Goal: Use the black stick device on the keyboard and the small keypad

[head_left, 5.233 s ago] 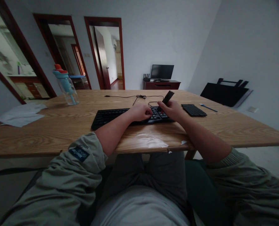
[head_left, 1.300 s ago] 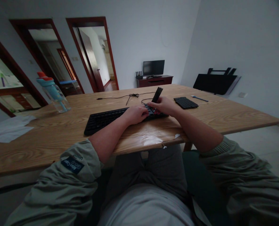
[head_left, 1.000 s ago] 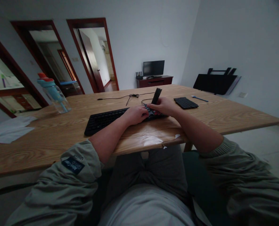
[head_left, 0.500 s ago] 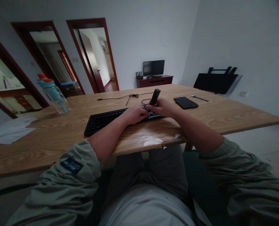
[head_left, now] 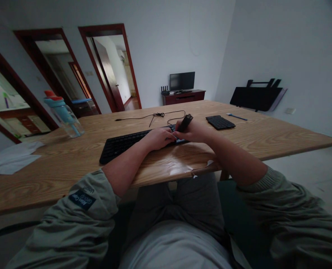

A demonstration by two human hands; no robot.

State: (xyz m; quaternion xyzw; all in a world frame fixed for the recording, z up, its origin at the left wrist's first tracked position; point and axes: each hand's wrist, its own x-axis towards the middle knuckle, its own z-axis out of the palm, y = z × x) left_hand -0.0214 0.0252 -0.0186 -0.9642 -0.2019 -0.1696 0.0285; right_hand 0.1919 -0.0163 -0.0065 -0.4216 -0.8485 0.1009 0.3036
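Just in from the near edge of the desk [head_left: 255,138], around its middle, a long black keyboard [head_left: 123,144] lies slightly askew, rows of dark keys along its left part; a paler, bluish-grey patch shows toward its right end. The left hand [head_left: 160,138] rests on that end with fingers bunched; whether they pinch anything I cannot tell. The right hand [head_left: 196,131] is closed around a narrow black piece [head_left: 185,122], tilted upward. Crumpled white sheets [head_left: 13,158] lie by the left edge. Farther back, toward the right edge, sit a small black panel [head_left: 220,122] with keylike rows and a blue brush [head_left: 237,117]. Near the far left corner stands a clear bottle [head_left: 66,116] with a red-and-blue lid and a light-blue insert inside; any liquid is unclear. A knotted cable [head_left: 158,114] stretches near the far edge.
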